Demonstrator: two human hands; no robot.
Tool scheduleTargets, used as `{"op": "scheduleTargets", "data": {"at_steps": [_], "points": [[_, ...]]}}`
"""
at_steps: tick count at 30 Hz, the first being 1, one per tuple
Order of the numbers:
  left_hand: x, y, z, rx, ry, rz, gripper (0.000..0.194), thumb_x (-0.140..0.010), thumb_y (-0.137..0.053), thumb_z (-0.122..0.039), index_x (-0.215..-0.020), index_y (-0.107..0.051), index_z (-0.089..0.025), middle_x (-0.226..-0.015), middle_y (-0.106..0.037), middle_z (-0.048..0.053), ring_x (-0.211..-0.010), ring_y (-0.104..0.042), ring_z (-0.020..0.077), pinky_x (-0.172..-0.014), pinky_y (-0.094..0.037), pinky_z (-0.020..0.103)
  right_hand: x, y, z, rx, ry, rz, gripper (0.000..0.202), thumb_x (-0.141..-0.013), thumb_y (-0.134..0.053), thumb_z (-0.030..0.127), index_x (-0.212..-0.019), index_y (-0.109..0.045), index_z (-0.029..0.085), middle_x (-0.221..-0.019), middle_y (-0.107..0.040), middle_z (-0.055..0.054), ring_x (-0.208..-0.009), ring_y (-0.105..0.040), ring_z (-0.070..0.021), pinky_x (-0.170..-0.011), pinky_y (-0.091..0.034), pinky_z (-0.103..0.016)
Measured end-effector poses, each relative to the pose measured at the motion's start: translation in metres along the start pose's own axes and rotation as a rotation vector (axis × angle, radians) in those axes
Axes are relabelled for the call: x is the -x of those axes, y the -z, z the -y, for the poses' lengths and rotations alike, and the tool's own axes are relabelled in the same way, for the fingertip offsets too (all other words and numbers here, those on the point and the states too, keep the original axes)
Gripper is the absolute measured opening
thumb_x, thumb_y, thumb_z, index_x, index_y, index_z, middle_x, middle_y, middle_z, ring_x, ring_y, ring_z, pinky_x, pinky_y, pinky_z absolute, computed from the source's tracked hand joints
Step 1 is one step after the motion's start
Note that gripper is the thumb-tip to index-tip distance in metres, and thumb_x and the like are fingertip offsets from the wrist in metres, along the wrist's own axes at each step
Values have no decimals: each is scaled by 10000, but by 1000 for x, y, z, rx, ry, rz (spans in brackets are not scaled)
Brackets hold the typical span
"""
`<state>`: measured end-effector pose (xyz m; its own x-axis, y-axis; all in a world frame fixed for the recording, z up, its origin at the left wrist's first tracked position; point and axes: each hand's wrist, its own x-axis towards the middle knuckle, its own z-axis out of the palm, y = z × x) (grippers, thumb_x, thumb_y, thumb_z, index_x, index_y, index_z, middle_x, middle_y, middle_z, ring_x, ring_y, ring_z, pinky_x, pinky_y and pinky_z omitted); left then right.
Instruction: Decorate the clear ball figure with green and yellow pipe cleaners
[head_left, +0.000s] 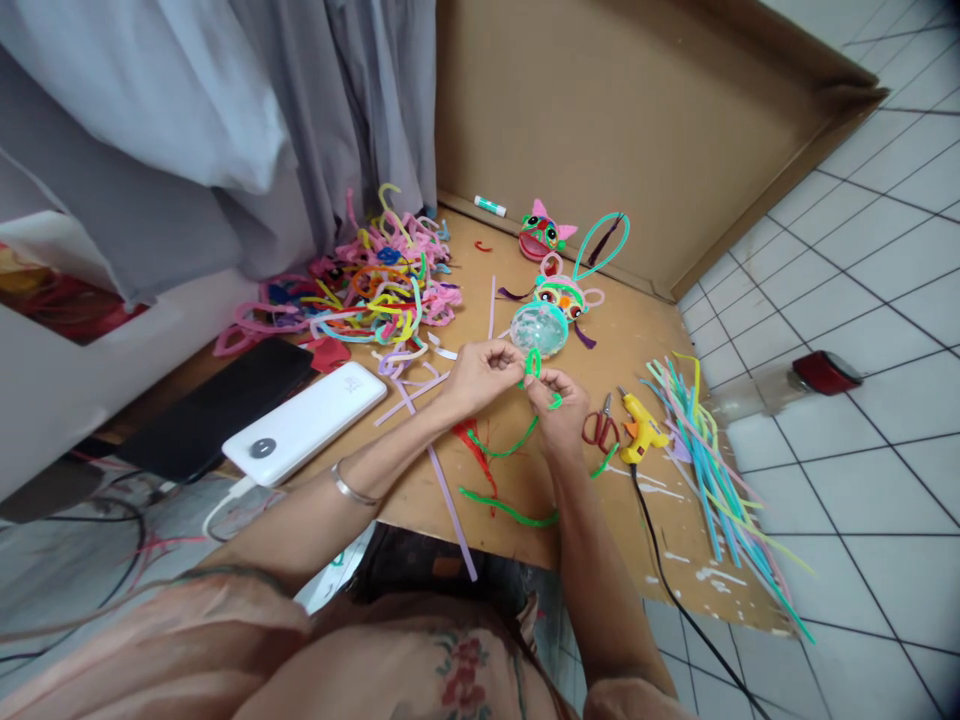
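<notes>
Shows, in the head view, left hand [484,374] and right hand [562,400] each with fingertips together, clamped on a green loop [533,361] between them, over the surface [634,330]. Lies just right of the left grip and just far-left of the right, touching both, with neither hand clearly nearer. Points its rounded end far, toward a turquoise-rimmed bowl [539,331], with long axis near to far.

Holding green loop [533,353] w/ L hand [486,378] + R hand [562,402]; noting scissors [605,419] beside glue gun [643,430], pwr bank [307,425] to L.
</notes>
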<state>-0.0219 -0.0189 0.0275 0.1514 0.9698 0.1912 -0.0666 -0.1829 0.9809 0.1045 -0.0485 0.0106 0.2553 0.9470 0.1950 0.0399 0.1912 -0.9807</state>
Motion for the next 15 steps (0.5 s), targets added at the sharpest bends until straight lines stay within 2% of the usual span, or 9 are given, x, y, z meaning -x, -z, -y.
{"op": "scheduleTargets", "data": {"at_steps": [7, 15], "points": [[0, -1, 0, 12, 27, 1, 92, -617, -575, -240, -624, -597, -150, -555, -540, -36, -531, -460, 78, -544, -372, 198, 0, -2, -2, -14, -12, -34, 312, -582, -751, 437, -657, -597, 176, -487, -473, 80, -447, -338, -48, -467, -323, -208], [0, 3, 1, 21, -40, 59, 119, -630, -615, -242, -676, -636, -134, -608, -583, -25, -570, -496, 73, -554, -376, 184, -2, 0, -2, 17, -11, -8, 305, -593, -739, 433, -647, -583, 177, -496, -458, 83, -452, -319, -45, -460, -287, -207]]}}
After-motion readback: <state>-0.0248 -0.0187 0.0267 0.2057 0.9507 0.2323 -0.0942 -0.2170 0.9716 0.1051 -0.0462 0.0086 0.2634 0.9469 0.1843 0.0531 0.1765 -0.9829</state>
